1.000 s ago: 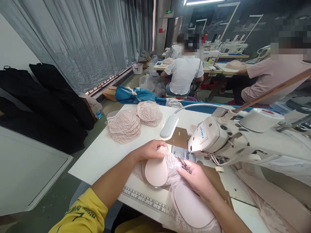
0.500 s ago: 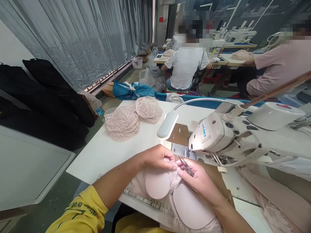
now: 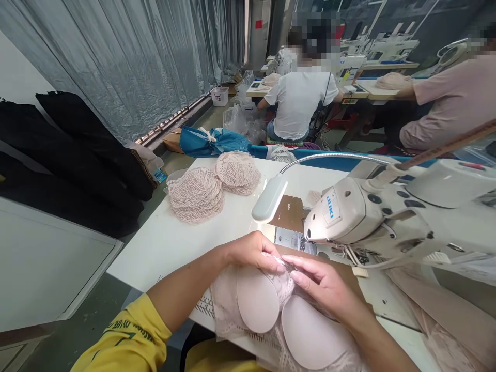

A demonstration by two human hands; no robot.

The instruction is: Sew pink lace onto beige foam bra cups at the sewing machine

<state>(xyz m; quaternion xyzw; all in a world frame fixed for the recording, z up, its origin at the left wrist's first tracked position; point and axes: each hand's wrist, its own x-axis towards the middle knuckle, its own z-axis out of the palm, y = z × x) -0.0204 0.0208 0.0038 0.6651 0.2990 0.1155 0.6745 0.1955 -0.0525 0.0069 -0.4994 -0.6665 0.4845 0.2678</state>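
Your white table [image 3: 182, 248] runs from the left-centre of the frame toward the lower right, its corner jutting out at the left. Toward its far edge, above and left of centre, you have two piles of pale pink lace lying side by side, a larger pile [image 3: 196, 196] and a smaller pile [image 3: 239, 173]. Your sewing machine [image 3: 337, 212] stands at right, with a brown sheet [image 3: 290, 211] just left of its head and a metal plate [image 3: 289, 238] below that. At bottom centre, your lace garment [image 3: 258, 299] spreads over the near edge, partly covering a ruler scale [image 3: 205, 306].
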